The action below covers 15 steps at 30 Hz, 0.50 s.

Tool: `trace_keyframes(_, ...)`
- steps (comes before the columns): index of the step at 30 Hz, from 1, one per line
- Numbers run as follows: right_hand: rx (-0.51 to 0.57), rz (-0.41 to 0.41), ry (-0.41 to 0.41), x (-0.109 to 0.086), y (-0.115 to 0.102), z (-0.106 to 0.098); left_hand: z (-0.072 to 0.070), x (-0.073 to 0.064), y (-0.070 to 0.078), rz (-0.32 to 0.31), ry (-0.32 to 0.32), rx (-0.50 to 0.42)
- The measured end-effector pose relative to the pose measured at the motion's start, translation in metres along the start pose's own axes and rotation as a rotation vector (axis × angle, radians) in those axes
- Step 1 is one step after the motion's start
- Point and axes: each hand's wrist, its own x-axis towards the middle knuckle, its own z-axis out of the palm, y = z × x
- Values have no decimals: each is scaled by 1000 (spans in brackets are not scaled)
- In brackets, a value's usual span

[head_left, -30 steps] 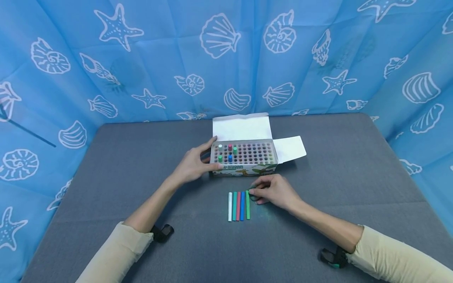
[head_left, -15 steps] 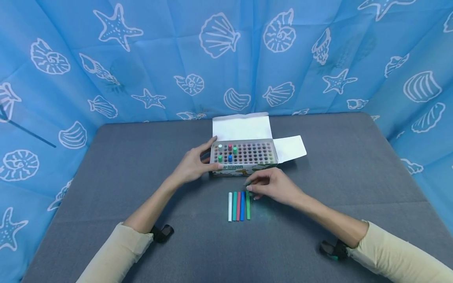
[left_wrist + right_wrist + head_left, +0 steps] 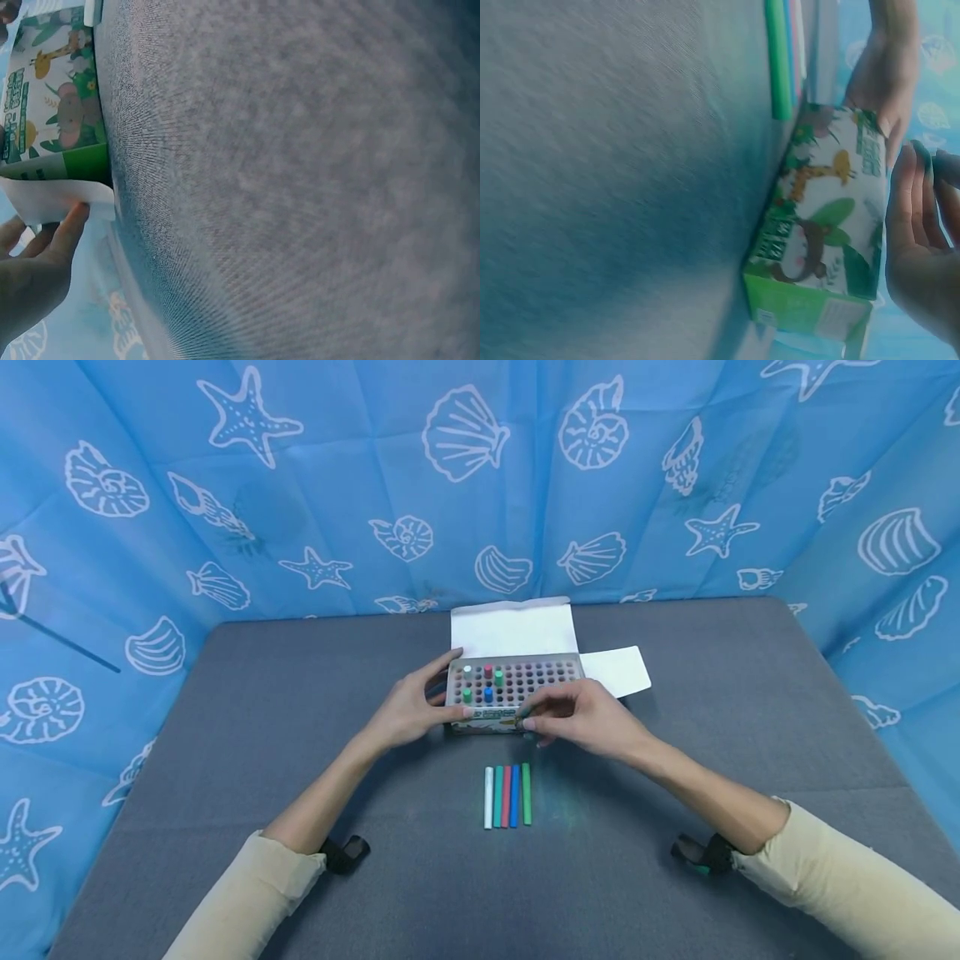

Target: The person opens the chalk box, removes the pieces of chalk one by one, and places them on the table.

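Note:
My left hand [image 3: 407, 710] grips the left end of an open chalk box [image 3: 483, 727], thumb at the front and a finger at the back. In the left wrist view its fingertips rest by a white end flap [image 3: 52, 196]. My right hand [image 3: 592, 718] hovers at the box's front edge with fingers bent and fingertips close together; no chalk shows between them. Several chalk sticks stand in the holes, among them a pink one [image 3: 488, 671] and a blue one [image 3: 488, 695]. On the table lie a white chalk [image 3: 488, 797], teal, red and blue ones, and a green chalk [image 3: 527, 795].
The box's white lid [image 3: 513, 631] is folded back, and a side flap [image 3: 618, 672] sticks out to the right. Grey cloth covers the table [image 3: 300, 660]. A blue curtain [image 3: 337, 485] with shell prints hangs behind it.
My right hand has left the top end of the green chalk and moved forward to the box's front. The green chalk lies slightly straighter. My left hand stays on the box.

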Motion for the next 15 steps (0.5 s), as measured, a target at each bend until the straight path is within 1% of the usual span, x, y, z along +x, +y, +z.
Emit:
trace_keyframes(8, -97, -47, 88, 17, -4, -10, 0, 0, 0, -1, -3, -8)
trace_keyframes(12, -127, -50, 131, 27, -2, -12, 0, 0, -1, -1, -2, -5)
trace_keyframes(15, -130, -32, 150, 34, 0, -14, 0, 0, 0, -3, 1, -8)
